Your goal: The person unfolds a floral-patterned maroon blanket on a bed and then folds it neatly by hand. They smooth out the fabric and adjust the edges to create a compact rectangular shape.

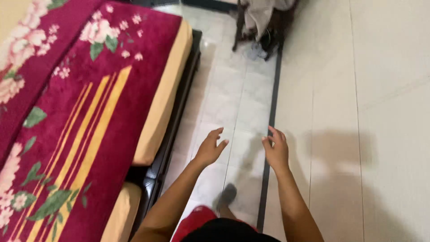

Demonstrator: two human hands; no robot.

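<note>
Crimson floral bedspread [76, 116] lies left of empty, spread left hand [209, 150] and right hand [277, 151] above tiled floor [233, 103].

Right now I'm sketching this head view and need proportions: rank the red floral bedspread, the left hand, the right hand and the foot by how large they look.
1. Red floral bedspread, by far the largest.
2. Left hand and right hand: they look alike, so no ranking between them.
3. Foot, smallest as seen, though blurred and partly hidden.

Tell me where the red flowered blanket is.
In the head view the red flowered blanket lies over the bed at the left, beside the tiled floor and left of the left hand.
</note>
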